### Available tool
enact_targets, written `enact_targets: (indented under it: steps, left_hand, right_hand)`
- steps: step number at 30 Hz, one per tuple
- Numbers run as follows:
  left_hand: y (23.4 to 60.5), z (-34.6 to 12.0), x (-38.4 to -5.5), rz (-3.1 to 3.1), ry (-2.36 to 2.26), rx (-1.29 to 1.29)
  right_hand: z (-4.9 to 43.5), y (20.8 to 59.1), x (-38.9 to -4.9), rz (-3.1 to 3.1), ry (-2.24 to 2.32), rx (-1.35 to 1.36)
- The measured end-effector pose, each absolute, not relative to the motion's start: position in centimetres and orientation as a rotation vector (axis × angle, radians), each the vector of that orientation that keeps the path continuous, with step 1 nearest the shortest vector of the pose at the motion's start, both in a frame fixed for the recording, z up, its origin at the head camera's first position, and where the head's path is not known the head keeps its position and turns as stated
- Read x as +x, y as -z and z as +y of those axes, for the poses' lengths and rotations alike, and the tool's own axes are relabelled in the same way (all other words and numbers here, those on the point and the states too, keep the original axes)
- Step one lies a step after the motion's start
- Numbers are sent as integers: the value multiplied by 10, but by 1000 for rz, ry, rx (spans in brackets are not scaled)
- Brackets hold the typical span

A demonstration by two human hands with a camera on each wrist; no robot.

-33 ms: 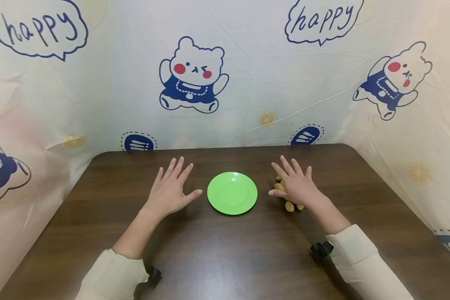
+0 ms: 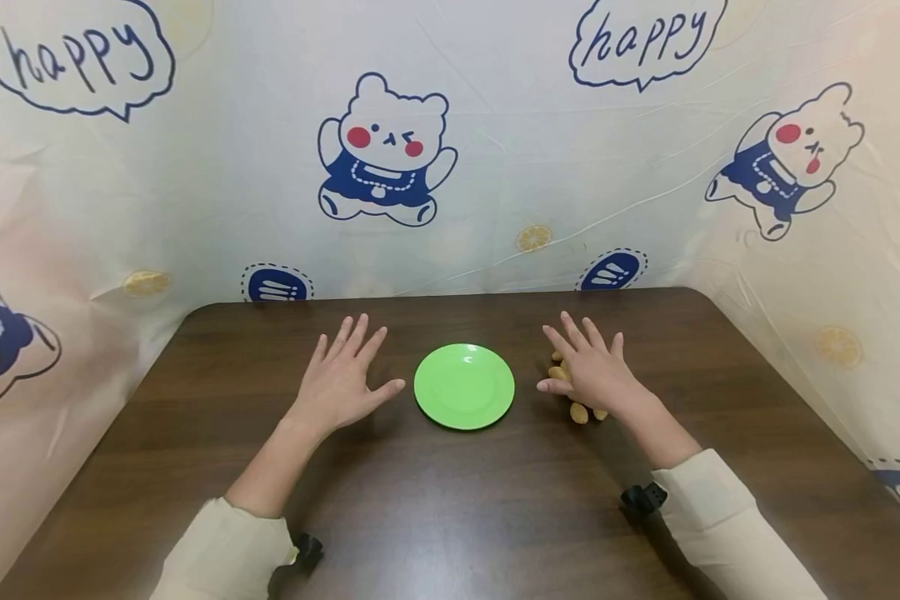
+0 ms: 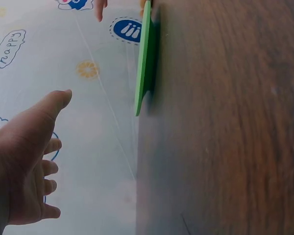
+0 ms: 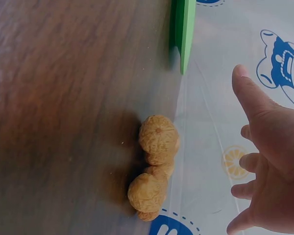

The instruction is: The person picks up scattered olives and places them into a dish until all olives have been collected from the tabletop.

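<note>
A round green plate (image 2: 465, 387) lies on the dark wooden table. To its left, my left hand (image 2: 337, 383) hovers above the tabletop with fingers spread and nothing in it. My right hand (image 2: 598, 375), likewise spread and holding nothing, hovers over a small cluster of tan, wrinkled, walnut-like nuts (image 2: 579, 413) on the plate's right. It hides part of the cluster in the head view. In the right wrist view, several of these nuts (image 4: 158, 136) sit bunched on the table, apart from the hand. The left wrist view has the plate (image 3: 145, 58) edge-on, beyond the thumb.
The brown table (image 2: 450, 508) has its far edge close to a pale printed curtain (image 2: 510, 167), which also stands along both sides. Black wrist straps (image 2: 644, 498) sit at the cuffs of the cream sleeves (image 2: 221, 550).
</note>
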State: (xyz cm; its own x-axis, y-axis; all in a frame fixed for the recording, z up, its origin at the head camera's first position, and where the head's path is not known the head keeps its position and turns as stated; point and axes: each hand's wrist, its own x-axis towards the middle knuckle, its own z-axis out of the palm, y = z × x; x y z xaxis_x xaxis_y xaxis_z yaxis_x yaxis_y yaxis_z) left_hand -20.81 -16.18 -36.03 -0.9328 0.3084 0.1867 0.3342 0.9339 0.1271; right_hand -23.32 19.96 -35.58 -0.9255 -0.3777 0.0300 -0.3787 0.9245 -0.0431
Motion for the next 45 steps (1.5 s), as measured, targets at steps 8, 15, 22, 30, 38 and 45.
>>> enact_targets:
  steps: [8, 15, 22, 30, 38, 45]
  left_hand:
    - [367, -150, -213, -2893, 304, -530]
    - [376, -131, -223, -2877, 616, -508]
    - [381, -115, -236, -2902, 712, -484]
    - [386, -104, -246, -2939, 868, -336]
    - [389, -100, -247, -2957, 1112, -203]
    - [397, -101, -247, -3009, 1155, -133]
  right_hand:
    - [202, 358, -231, -3074, -112, 606]
    - [205, 359, -230, -3069, -144, 615]
    - [206, 360, -229, -3051, -146, 619]
    - [208, 363, -226, -3052, -145, 609]
    - [209, 366, -225, -3076, -164, 587]
    - [209, 369, -225, -3084, -182, 584]
